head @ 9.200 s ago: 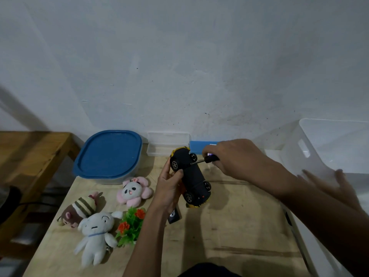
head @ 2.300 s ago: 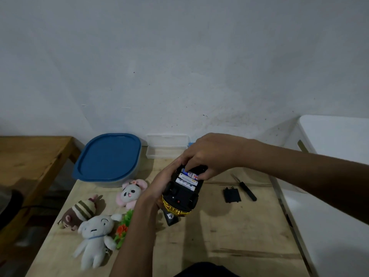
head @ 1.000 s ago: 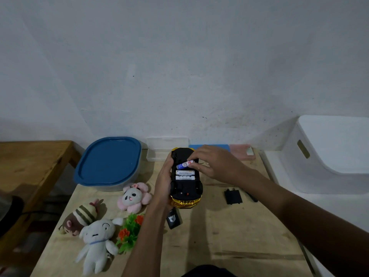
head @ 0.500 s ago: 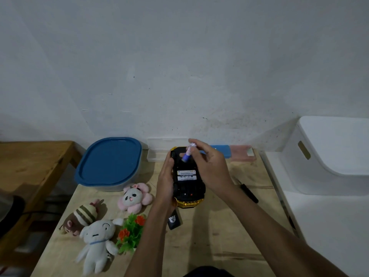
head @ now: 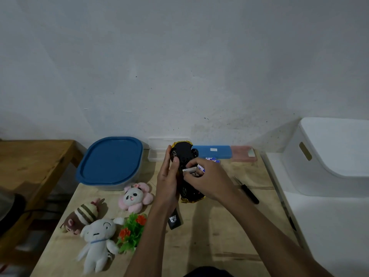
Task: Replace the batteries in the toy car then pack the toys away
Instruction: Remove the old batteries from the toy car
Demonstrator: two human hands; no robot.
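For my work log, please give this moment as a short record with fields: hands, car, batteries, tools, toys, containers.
left hand: holds the toy car, underside up
right hand: pinches a battery at the car's underside
loose batteries: on the table, before the blue case
screwdriver: lying on the table, right of the car
left side of table: panda plush, striped plush, white plush
white bin: right of the table
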